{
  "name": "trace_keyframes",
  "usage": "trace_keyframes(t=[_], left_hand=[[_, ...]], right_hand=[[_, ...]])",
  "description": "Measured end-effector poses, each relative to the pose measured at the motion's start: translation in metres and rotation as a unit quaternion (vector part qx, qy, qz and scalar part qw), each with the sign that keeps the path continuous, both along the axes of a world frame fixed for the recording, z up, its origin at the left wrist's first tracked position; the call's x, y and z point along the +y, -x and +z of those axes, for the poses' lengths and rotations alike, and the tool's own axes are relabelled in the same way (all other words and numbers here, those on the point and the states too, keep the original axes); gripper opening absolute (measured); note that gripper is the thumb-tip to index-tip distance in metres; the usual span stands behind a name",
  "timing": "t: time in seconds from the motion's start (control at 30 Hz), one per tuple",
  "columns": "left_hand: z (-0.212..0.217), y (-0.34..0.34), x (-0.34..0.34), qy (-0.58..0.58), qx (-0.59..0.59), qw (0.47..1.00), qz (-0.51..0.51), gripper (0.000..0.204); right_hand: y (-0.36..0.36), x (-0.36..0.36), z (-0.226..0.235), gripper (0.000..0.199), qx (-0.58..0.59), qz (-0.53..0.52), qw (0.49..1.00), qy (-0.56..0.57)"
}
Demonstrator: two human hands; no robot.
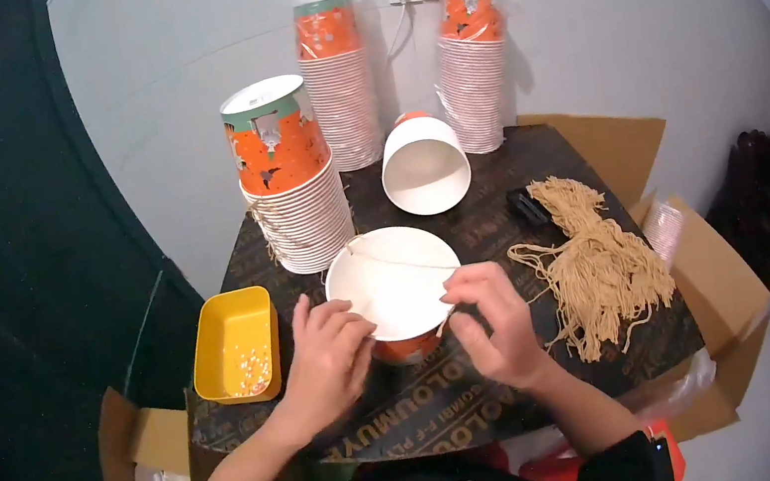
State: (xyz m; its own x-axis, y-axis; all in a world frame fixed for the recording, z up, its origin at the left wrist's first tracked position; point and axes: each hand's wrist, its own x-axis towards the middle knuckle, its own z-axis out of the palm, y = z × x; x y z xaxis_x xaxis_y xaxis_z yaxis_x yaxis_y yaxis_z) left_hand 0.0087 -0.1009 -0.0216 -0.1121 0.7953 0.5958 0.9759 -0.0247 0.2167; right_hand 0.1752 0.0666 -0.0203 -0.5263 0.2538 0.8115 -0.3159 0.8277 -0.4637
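An open white paper bucket [395, 289] with an orange outside stands upright at the table's front middle. A thin tan cord [398, 260] runs across its mouth from the far left rim to the right rim. My left hand [326, 356] grips the near left rim, its fingers curled over the edge. At the right rim, the thumb and forefinger of my right hand [496, 324] close around the cord's end, part of which hangs below the rim. Whether my left fingers also hold some cord is hidden.
A yellow tray [205, 355] with small pale pieces sits left. Behind it rises a stack of orange buckets [286, 155]; two wrapped stacks [342, 96] [477, 75] stand against the wall. One bucket [424, 169] lies sideways. Tan cords [603, 281] are piled right, beside a black object [529, 208]. Cardboard boxes [711, 264] flank the table.
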Motion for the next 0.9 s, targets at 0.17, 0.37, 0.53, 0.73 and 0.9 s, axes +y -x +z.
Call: trace_keyframes(t=[0.17,0.37,0.53,0.73,0.9], left_hand=[[-0.003,-0.006,0.005,-0.165,-0.053,0.979,0.103,0.033],[-0.013,0.010,0.009,0.089,-0.313,0.929,0.176,0.045],[-0.017,0.024,0.018,0.009,-0.522,0.841,0.142,0.028],[0.031,0.039,-0.005,0.000,-0.280,0.930,0.238,0.020],[0.123,0.049,-0.019,0.007,-0.005,0.942,0.335,0.020]], right_hand=[[0.009,-0.004,-0.005,0.024,0.014,0.032,0.995,-0.089],[0.012,0.011,-0.013,0.027,0.011,-0.031,0.996,-0.077],[0.008,0.026,-0.019,0.030,-0.003,-0.096,0.991,-0.096],[-0.008,0.052,-0.037,0.032,-0.054,-0.100,0.993,-0.015],[-0.010,0.060,-0.054,0.026,-0.102,-0.052,0.993,-0.009]])
